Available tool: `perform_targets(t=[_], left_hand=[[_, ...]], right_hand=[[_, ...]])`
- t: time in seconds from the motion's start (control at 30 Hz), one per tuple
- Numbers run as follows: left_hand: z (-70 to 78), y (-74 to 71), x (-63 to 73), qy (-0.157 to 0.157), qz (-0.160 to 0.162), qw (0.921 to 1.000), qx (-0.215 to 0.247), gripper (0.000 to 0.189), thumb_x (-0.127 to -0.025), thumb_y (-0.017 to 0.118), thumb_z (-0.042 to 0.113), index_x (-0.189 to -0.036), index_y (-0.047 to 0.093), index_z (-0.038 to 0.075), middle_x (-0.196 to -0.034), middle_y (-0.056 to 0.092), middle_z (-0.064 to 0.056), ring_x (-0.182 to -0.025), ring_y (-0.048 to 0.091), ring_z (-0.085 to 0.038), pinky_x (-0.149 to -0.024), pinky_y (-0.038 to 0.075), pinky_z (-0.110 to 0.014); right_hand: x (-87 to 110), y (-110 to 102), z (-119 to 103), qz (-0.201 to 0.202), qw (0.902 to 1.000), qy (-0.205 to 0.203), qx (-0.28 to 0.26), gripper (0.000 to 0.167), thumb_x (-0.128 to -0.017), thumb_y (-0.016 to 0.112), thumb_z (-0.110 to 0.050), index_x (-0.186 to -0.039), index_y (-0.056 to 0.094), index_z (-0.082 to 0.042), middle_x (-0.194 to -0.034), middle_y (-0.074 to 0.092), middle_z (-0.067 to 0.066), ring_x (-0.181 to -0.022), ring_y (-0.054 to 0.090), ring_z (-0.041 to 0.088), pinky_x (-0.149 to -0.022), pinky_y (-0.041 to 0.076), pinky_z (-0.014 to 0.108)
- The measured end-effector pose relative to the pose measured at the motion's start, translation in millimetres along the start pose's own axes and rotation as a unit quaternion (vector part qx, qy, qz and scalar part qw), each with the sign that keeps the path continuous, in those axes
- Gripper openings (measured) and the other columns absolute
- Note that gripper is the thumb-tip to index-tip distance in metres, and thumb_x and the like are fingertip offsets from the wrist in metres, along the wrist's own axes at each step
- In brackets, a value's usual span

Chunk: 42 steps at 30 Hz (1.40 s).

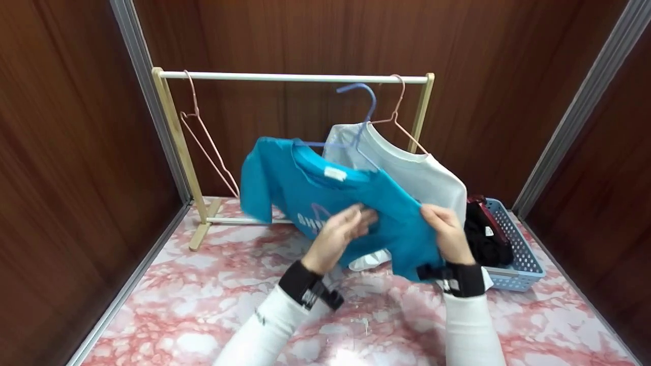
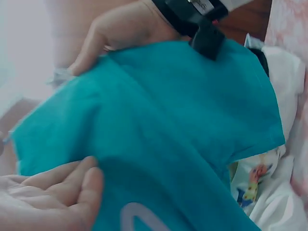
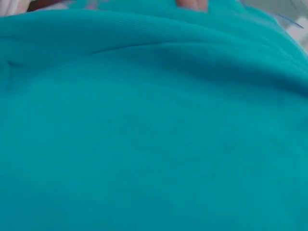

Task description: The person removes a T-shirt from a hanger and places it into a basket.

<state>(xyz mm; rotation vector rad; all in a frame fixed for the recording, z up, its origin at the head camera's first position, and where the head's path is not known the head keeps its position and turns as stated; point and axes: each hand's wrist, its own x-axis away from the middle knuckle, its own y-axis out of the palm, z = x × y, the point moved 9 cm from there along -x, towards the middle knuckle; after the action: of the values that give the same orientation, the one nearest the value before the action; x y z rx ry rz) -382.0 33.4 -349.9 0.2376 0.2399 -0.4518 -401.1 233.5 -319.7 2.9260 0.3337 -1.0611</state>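
Observation:
A blue T-shirt [image 1: 285, 168] with white lettering is held up in the middle of the head view. A purple-blue hanger [image 1: 375, 104] stands out of its neckline, hook upward; one end goes into the shoulder on the right. My right hand [image 1: 448, 235] grips the shirt at that shoulder, thumb in front and fingers behind the cloth. In front of the chest is my left hand [image 1: 338, 236], its fingers extended and slightly blurred. The left wrist view shows its fingertips [image 2: 90, 175] close to the cloth, with no fabric visibly gripped. Blue cloth fills most of the right wrist view.
Behind stands a rack with a white rail [image 1: 285, 77]. A pink hanger [image 1: 196, 114] hangs at its left, and a white shirt [image 1: 442, 183] on another pink hanger at its right. A light-blue basket [image 1: 524, 254] with dark clothes sits at the right. White cloth [image 2: 284, 192] lies below the shirt.

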Motion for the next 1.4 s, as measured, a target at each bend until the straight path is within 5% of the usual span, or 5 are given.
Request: perform_targets(t=[0.23, 0.43, 0.7, 1.1, 1.4], left_hand=[[-13.4, -1.4, 54.1, -0.014, -0.058, 0.9723, -0.226, 0.047, -0.111, 0.046, 0.022, -0.149, 0.046, -0.005, -0.147, 0.057, -0.023, -0.135, 0.058, -0.036, -0.113, 0.047, -0.047], [17.9, -48.6, 85.0, 0.108, 0.096, 0.9491, -0.280, 0.025, -0.107, 0.055, 0.015, -0.115, 0.070, -0.002, -0.097, 0.076, -0.016, -0.091, 0.075, -0.027, -0.082, 0.060, -0.030], [29.5, -150.6, 107.4, 0.062, 0.299, 0.8194, -0.485, 0.031, -0.106, 0.057, 0.025, -0.085, 0.070, 0.006, -0.079, 0.066, -0.008, -0.078, 0.063, -0.027, -0.074, 0.051, -0.042], [37.6, -155.2, 129.4, -0.016, 0.203, 0.8599, -0.468, 0.058, -0.104, 0.062, 0.033, -0.055, 0.036, 0.017, -0.057, 0.025, 0.008, -0.053, 0.024, -0.007, -0.056, 0.019, -0.023], [36.8, -159.5, 122.0, 0.009, 0.240, 0.8249, -0.512, 0.056, -0.103, 0.064, 0.033, -0.057, 0.036, 0.018, -0.058, 0.025, 0.009, -0.054, 0.026, -0.009, -0.058, 0.022, -0.026]], right_hand=[[34.8, 3, 23, -0.095, 0.9893, 0.050, -0.098, 0.039, -0.107, 0.040, 0.000, -0.069, 0.044, -0.001, -0.066, 0.047, -0.009, -0.060, 0.045, 0.002, -0.054, 0.034, 0.023], [44.8, 12, 55, -0.159, 0.9789, 0.113, -0.060, 0.035, -0.107, 0.045, -0.001, -0.090, 0.072, -0.014, -0.080, 0.063, -0.015, -0.069, 0.054, -0.003, -0.064, 0.044, 0.014], [46.0, 10, 63, -0.177, 0.9745, 0.116, -0.074, 0.033, -0.108, 0.044, -0.003, -0.095, 0.072, -0.013, -0.075, 0.059, -0.014, -0.064, 0.052, -0.003, -0.058, 0.040, 0.016], [55.8, 25, 13, -0.263, 0.9359, 0.082, -0.220, 0.049, -0.107, 0.024, 0.009, -0.123, 0.070, -0.002, -0.103, 0.076, -0.004, -0.083, 0.070, 0.000, -0.072, 0.056, 0.015], [45.2, 8, 37, -0.141, 0.9846, 0.103, 0.005, 0.026, -0.106, 0.048, 0.002, -0.102, 0.074, -0.001, -0.092, 0.069, -0.011, -0.078, 0.059, -0.002, -0.071, 0.048, 0.015]])
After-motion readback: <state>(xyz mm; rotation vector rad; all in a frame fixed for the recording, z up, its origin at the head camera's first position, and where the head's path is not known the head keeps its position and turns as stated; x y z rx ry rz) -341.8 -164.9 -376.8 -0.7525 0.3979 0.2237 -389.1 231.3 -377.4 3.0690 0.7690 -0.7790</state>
